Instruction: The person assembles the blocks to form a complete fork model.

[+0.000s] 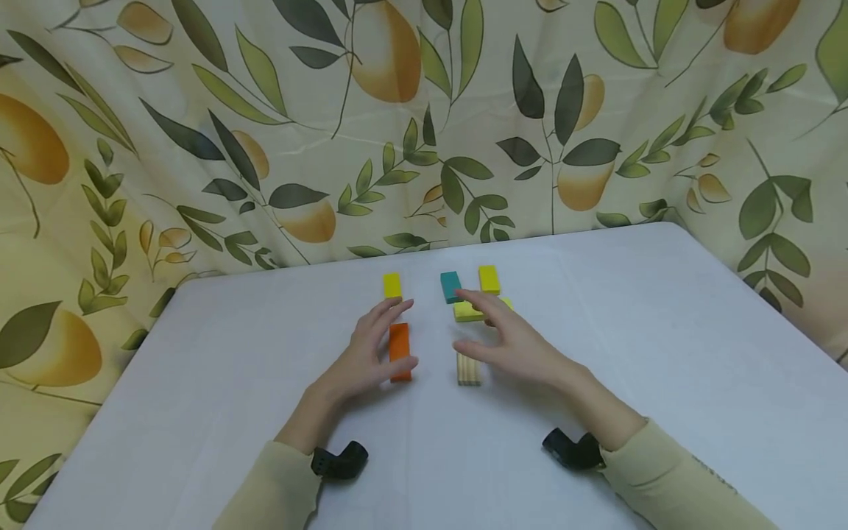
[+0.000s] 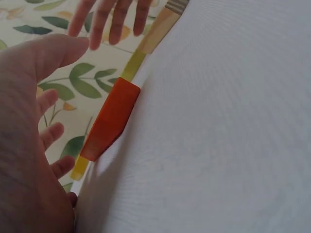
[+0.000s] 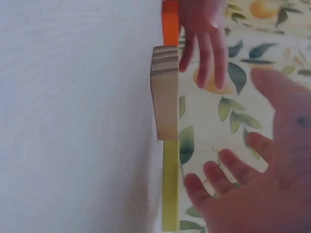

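My left hand (image 1: 363,352) hovers over the left side of an orange block (image 1: 400,338), fingers spread and holding nothing. In the left wrist view the orange block (image 2: 112,119) lies on the cloth, apart from the thumb. My right hand (image 1: 520,338), also spread, is above a striped natural-wood block (image 1: 468,373) and a yellow-green block (image 1: 467,312), partly covering both. The right wrist view shows the wooden block (image 3: 165,104) away from the fingers. Farther back lie a teal block (image 1: 450,285) and two yellow blocks, one left (image 1: 392,285), one right (image 1: 489,280).
A white cloth covers the table (image 1: 662,331). Behind it hangs a curtain (image 1: 397,184) with fruit and leaf prints, reaching around both sides. Each wrist wears a black camera, one left (image 1: 341,461) and one right (image 1: 571,450).
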### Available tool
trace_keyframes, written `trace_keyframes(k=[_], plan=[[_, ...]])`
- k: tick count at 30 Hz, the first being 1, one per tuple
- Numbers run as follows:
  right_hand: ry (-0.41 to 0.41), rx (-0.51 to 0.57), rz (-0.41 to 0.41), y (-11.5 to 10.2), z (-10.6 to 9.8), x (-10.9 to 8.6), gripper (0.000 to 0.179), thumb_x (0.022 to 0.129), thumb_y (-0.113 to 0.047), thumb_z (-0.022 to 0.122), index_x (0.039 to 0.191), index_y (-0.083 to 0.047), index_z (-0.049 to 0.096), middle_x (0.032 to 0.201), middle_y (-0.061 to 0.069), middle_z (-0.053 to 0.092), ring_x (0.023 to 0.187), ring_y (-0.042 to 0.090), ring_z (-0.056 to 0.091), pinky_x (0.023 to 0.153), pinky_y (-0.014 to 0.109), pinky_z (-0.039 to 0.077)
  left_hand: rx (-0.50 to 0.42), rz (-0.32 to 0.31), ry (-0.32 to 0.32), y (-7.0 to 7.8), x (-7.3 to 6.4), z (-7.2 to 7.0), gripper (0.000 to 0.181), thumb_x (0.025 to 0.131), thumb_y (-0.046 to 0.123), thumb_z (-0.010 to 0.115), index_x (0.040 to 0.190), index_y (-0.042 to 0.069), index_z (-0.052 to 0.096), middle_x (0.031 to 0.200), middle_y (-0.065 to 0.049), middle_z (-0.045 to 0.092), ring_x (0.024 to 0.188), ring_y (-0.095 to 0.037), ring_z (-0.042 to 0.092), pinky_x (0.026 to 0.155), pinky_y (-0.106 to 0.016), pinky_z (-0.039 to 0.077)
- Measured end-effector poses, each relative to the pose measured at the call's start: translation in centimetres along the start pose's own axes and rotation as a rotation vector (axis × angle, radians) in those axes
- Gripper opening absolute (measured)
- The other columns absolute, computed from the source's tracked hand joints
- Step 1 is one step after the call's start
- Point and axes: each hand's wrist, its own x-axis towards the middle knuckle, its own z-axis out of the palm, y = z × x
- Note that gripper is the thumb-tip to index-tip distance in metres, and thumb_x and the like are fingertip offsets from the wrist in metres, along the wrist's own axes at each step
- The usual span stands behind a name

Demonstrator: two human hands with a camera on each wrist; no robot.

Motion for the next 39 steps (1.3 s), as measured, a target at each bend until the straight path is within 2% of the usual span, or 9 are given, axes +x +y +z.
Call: trace_keyframes(k=[4, 7, 14, 18, 23, 29, 34, 36, 39], plan=[[0.083, -0.033, 0.007, 1.0, -0.3, 0.3, 0.069, 0.094, -0.027, 0.072, 0.154, -0.015, 0.041, 0.155, 0.009, 0.039, 0.138, 0.033, 0.039, 0.111, 0.057, 0.035, 0.006, 0.013, -0.002, -0.3, -0.2, -0.1, 0.080, 0.086, 0.034, 0.072, 0.157, 0.024, 0.037, 0.165, -0.003, 0.021, 0.148, -0.028, 0.018, 0.110, -0.069, 0.025], [0.144, -0.080, 0.023, 1.7, -0.6, 0.5, 0.062, 0.095, -0.022, 0.070, 0.151, -0.013, 0.045, 0.151, 0.011, 0.042, 0.140, 0.034, 0.037, 0.112, 0.059, 0.032, 0.012, 0.019, -0.005, -0.5, -0.2, -0.1, 0.077, 0.086, 0.032, 0.072, 0.156, 0.024, 0.040, 0.163, -0.003, 0.025, 0.148, -0.026, 0.019, 0.111, -0.067, 0.026], [0.203, -0.137, 0.114, 3.5, -1.7, 1.1, 0.056, 0.097, -0.018, 0.068, 0.147, -0.007, 0.047, 0.152, 0.015, 0.042, 0.144, 0.038, 0.028, 0.115, 0.059, 0.026, 0.076, 0.026, -0.025, -1.0, -0.5, -0.4, 0.070, 0.086, 0.036, 0.075, 0.150, 0.025, 0.049, 0.158, 0.003, 0.034, 0.144, -0.022, 0.024, 0.114, -0.060, 0.026], [0.205, -0.123, 0.148, 4.4, -2.2, 1.1, 0.053, 0.097, -0.014, 0.067, 0.145, -0.002, 0.049, 0.152, 0.019, 0.040, 0.144, 0.041, 0.029, 0.115, 0.058, 0.027, 0.089, 0.012, -0.031, -1.3, -1.0, -0.6, 0.067, 0.084, 0.039, 0.076, 0.146, 0.026, 0.053, 0.155, 0.006, 0.037, 0.143, -0.019, 0.027, 0.113, -0.058, 0.030], [0.175, -0.111, 0.131, 5.0, -2.3, 1.1, 0.046, 0.097, -0.008, 0.066, 0.140, 0.002, 0.053, 0.150, 0.023, 0.042, 0.143, 0.042, 0.032, 0.115, 0.055, 0.030, 0.093, -0.025, -0.041, -1.5, -1.4, -1.0, 0.067, 0.082, 0.039, 0.078, 0.144, 0.031, 0.054, 0.155, 0.010, 0.036, 0.143, -0.017, 0.027, 0.113, -0.057, 0.031], [0.142, -0.158, 0.145, 5.4, -2.3, 1.4, 0.041, 0.098, -0.005, 0.062, 0.138, 0.002, 0.056, 0.152, 0.023, 0.041, 0.143, 0.043, 0.032, 0.114, 0.056, 0.030, 0.111, 0.006, -0.065, -1.8, -1.3, -1.3, 0.070, 0.081, 0.034, 0.082, 0.145, 0.027, 0.055, 0.155, 0.007, 0.038, 0.144, -0.019, 0.028, 0.115, -0.052, 0.029], [0.146, -0.187, 0.148, 5.4, -2.3, 1.4, 0.040, 0.098, -0.001, 0.062, 0.137, 0.001, 0.058, 0.148, 0.023, 0.048, 0.141, 0.042, 0.036, 0.114, 0.056, 0.030, 0.119, 0.021, -0.075, -2.0, -1.3, -1.3, 0.070, 0.080, 0.030, 0.084, 0.144, 0.023, 0.056, 0.154, 0.004, 0.039, 0.143, -0.021, 0.029, 0.115, -0.051, 0.030], [0.164, -0.204, 0.166, 5.3, -2.3, 1.4, 0.038, 0.097, -0.001, 0.063, 0.135, 0.000, 0.059, 0.144, 0.022, 0.052, 0.136, 0.042, 0.043, 0.112, 0.056, 0.033, 0.122, 0.022, -0.082, -2.0, -1.3, -1.3, 0.070, 0.080, 0.030, 0.083, 0.144, 0.022, 0.056, 0.154, 0.003, 0.039, 0.143, -0.021, 0.029, 0.115, -0.051, 0.031], [0.185, -0.216, 0.200, 5.2, -2.2, 1.4, 0.037, 0.097, -0.003, 0.065, 0.133, -0.002, 0.062, 0.134, 0.023, 0.059, 0.119, 0.039, 0.054, 0.104, 0.054, 0.043, 0.125, 0.019, -0.088, -2.0, -1.3, -1.3, 0.070, 0.081, 0.029, 0.083, 0.144, 0.021, 0.056, 0.153, 0.003, 0.040, 0.142, -0.021, 0.030, 0.115, -0.049, 0.030]])
